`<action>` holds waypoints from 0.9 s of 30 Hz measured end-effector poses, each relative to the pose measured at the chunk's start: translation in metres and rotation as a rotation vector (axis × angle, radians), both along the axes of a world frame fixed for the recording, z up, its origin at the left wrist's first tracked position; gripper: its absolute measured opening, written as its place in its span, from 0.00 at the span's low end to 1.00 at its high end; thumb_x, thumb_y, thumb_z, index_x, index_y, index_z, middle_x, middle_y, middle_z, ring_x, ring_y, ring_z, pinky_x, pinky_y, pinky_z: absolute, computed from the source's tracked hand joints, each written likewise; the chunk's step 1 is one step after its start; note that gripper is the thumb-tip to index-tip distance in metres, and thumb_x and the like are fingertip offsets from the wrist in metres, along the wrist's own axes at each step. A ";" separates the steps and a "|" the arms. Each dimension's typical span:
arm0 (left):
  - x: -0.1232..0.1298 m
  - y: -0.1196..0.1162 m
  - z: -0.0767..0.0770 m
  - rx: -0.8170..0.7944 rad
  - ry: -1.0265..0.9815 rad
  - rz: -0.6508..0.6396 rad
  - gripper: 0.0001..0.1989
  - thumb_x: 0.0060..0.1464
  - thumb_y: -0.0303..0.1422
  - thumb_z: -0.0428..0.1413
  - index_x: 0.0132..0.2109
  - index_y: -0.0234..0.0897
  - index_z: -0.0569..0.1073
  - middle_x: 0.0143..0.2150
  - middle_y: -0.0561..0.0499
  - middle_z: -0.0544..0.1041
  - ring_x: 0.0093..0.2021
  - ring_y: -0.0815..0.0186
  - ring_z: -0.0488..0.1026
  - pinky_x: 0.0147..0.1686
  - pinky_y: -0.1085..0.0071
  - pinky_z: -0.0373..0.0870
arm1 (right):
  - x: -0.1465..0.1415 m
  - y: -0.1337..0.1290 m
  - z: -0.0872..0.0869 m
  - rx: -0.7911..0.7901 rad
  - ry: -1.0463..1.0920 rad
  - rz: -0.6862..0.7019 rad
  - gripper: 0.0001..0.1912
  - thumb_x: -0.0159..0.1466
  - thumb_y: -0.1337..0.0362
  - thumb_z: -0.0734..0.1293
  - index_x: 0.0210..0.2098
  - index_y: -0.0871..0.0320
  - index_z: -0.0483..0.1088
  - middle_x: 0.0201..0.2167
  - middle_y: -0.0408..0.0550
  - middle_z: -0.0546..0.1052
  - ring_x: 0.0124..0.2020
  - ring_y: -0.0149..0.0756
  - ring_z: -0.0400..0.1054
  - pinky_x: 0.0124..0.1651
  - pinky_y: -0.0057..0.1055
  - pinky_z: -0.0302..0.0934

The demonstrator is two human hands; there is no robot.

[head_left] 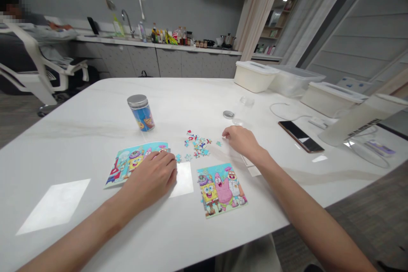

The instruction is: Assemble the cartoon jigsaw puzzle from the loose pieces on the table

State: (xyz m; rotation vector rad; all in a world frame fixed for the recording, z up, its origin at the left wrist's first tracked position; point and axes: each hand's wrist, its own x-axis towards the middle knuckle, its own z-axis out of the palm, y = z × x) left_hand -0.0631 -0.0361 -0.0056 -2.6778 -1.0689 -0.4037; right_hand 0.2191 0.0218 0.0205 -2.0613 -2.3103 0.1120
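Bent over the right end of a cartoon picture sheet [123, 159] is my left hand [157, 172]. Its fingers are closed together, and whatever they hold is hidden. Small bits of colour show at its fingertips. My right hand [240, 139] is closed with thumb and forefinger in a pinch, to the right of the loose jigsaw puzzle pieces [198, 146]; what is in the pinch cannot be made out. A single pale puzzle piece [219, 143] lies just left of it. Between my forearms lies a square cartoon picture [223, 191].
A lidded jar [141, 112] with cartoon print stands at the back left. Behind my right hand are a clear jar [245, 108] and a metal lid [228, 114]. On the right are a phone [300, 136], a tall bottle [357, 121] and storage boxes [255, 77]. A person sits far left.
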 end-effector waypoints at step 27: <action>0.001 -0.002 -0.001 -0.037 0.103 0.015 0.09 0.59 0.26 0.48 0.39 0.35 0.73 0.42 0.43 0.78 0.45 0.55 0.74 0.46 0.56 0.68 | -0.018 -0.006 0.001 0.003 0.154 0.541 0.17 0.63 0.78 0.59 0.39 0.55 0.76 0.43 0.48 0.75 0.43 0.35 0.70 0.42 0.30 0.62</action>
